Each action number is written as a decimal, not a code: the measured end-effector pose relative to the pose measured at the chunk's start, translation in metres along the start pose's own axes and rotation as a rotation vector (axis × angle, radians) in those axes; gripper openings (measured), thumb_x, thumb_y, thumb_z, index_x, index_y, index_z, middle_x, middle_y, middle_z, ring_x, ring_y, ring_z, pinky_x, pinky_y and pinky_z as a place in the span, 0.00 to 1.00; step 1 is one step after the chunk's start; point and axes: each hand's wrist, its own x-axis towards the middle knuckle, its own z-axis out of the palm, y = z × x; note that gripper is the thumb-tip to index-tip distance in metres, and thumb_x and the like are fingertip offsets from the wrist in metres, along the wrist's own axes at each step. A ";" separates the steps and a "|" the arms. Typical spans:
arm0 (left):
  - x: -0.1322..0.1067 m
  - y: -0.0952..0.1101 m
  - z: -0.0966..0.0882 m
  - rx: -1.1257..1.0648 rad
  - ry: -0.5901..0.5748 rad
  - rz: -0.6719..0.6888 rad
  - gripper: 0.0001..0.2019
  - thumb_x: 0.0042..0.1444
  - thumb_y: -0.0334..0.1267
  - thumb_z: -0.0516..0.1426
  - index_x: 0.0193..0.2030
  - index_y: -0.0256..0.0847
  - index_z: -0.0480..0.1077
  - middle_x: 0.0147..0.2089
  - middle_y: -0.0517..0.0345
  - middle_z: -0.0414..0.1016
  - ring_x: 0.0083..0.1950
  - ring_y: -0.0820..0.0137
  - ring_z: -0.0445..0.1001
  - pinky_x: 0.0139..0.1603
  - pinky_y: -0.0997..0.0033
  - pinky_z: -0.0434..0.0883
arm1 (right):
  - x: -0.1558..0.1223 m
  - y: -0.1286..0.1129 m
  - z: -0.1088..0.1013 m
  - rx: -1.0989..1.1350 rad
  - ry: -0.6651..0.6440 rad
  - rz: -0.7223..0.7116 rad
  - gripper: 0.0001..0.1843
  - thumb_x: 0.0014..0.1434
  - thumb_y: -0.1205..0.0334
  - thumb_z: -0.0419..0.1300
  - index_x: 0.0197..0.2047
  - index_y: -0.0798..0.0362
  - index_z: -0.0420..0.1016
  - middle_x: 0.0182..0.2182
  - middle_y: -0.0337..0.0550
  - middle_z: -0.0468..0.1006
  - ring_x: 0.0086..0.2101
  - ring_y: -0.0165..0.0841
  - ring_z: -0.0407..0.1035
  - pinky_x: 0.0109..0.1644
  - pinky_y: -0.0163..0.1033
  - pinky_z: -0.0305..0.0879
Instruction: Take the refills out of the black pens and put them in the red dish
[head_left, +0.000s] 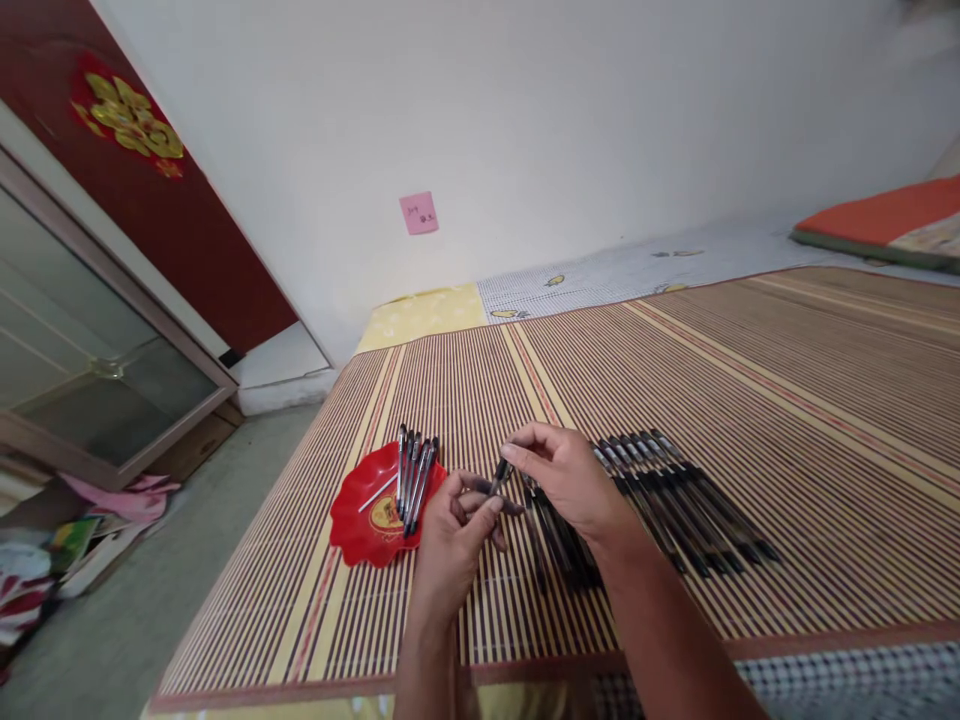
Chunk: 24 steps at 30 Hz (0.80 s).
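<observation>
A pen [495,485] with a black end is held up between my two hands, over the striped mat. My left hand [456,525] is closed on its lower part, with thumb and fingers pinched together. At its upper black end, the thumb and forefinger of my right hand [566,475] close on it. A red scalloped plate [349,525] lies left of my left hand, bearing several clear pens [415,480] with black ends and a thin white stick [377,493]. Beneath and beside my right hand, several dark pens [686,510] lie side by side in a slanted row, some partly hidden.
The striped mat [420,390] covers a bed that meets a white wall with a pink note [418,213]. Folded orange bedding [877,215] lies at the far right. Left of the bed are the floor, a glass-paned door [90,340] and assorted items.
</observation>
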 end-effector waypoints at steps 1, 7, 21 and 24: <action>0.000 0.000 0.001 0.030 0.027 0.018 0.13 0.55 0.39 0.65 0.37 0.39 0.63 0.31 0.58 0.79 0.24 0.76 0.71 0.25 0.78 0.70 | 0.000 0.000 0.001 -0.006 0.009 -0.003 0.11 0.53 0.54 0.64 0.29 0.54 0.75 0.26 0.38 0.74 0.31 0.32 0.69 0.37 0.38 0.65; -0.004 -0.002 0.003 0.397 0.190 0.155 0.06 0.59 0.38 0.60 0.38 0.41 0.66 0.31 0.60 0.76 0.31 0.71 0.75 0.32 0.73 0.72 | 0.002 0.003 0.008 -0.041 0.082 0.009 0.12 0.54 0.54 0.63 0.29 0.54 0.74 0.26 0.39 0.74 0.30 0.33 0.69 0.37 0.39 0.65; 0.000 -0.002 -0.018 0.120 0.274 0.085 0.11 0.60 0.42 0.60 0.41 0.41 0.62 0.35 0.56 0.81 0.27 0.71 0.78 0.33 0.73 0.73 | 0.002 0.033 0.016 -0.981 -0.129 0.043 0.18 0.62 0.76 0.50 0.46 0.59 0.80 0.47 0.56 0.80 0.50 0.42 0.72 0.55 0.42 0.63; -0.001 -0.001 -0.019 0.004 0.254 0.053 0.14 0.58 0.43 0.62 0.42 0.39 0.63 0.35 0.54 0.82 0.27 0.71 0.78 0.33 0.73 0.72 | -0.002 0.040 0.026 -1.164 -0.229 0.074 0.20 0.61 0.79 0.48 0.44 0.59 0.80 0.46 0.57 0.79 0.50 0.42 0.72 0.52 0.40 0.64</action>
